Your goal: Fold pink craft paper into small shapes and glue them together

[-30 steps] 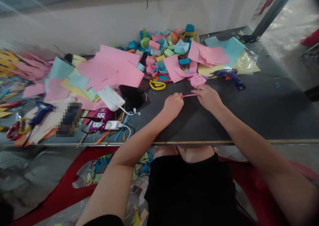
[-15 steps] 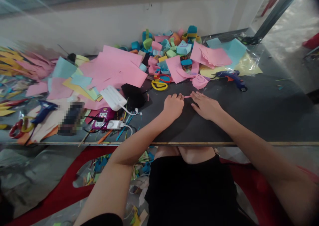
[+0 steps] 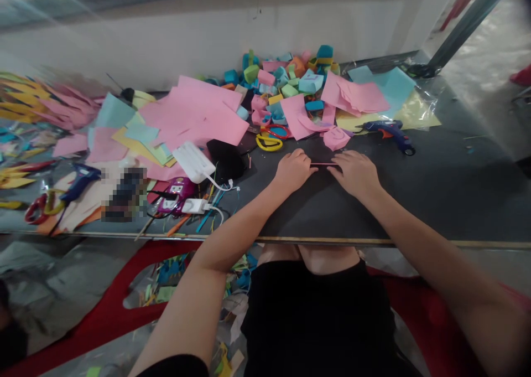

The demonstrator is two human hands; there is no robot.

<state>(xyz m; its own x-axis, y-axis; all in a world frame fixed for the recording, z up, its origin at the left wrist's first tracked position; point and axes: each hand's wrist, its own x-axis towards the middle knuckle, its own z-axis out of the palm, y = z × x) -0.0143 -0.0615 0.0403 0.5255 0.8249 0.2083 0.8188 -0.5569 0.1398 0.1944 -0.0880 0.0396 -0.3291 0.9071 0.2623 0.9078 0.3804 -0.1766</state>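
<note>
Between my two hands a narrow pink paper strip (image 3: 323, 164) stretches level, just over the dark tabletop. My left hand (image 3: 293, 170) pinches its left end between thumb and fingers. The right end sits in the fingers of my right hand (image 3: 355, 172), whose thumb points inward beneath the strip. Both ends are covered by the fingers. A folded pink paper piece (image 3: 336, 138) lies just behind my right hand. Scissors with red and yellow handles (image 3: 269, 140) lie behind my left hand.
A blue glue gun (image 3: 388, 131) lies to the right, another glue gun (image 3: 81, 182) far left. Pink paper sheets (image 3: 194, 111) and small folded paper pieces (image 3: 290, 81) fill the back. A white adapter (image 3: 193, 161) and purple power strip (image 3: 178, 194) sit left. The table edge (image 3: 323, 241) runs in front.
My hands have moved slightly apart, showing more of the strip between them. My left thumb now shows at the strip, where the fingers lay pressed on the table before. The view has shifted slightly.
</note>
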